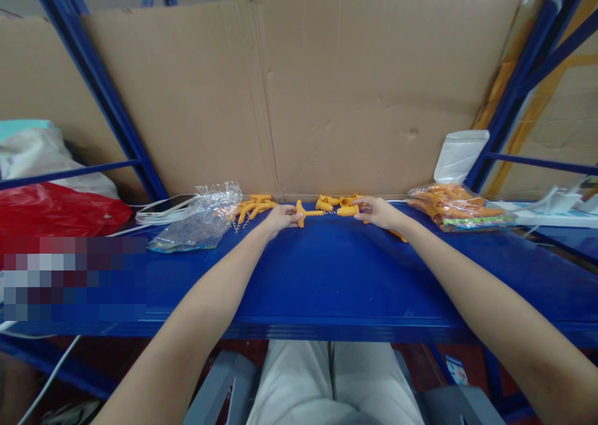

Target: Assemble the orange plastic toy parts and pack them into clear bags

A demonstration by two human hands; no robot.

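Note:
My left hand [284, 219] is closed on the T-shaped handle of an orange corkscrew [312, 213], whose metal spiral points to the right. Opposite it, my right hand [374, 212] pinches a hollow orange sleeve [346, 211] by its right end. The spiral's tip lies close to the sleeve's left end; whether they touch I cannot tell. Behind the right hand lie several more orange sleeves [327, 202]. Left of my left hand is a pile of orange corkscrews [255, 207] with bare spirals. Another orange piece [398, 235] shows partly under my right wrist.
A clear plastic bag [199, 222] lies at the left on the blue shelf [317, 281]. At the right sits a bag of orange parts [460, 207], with a white pouch [460, 156] behind it. Cardboard [350, 101] walls the back; blue posts [100, 88] frame the sides.

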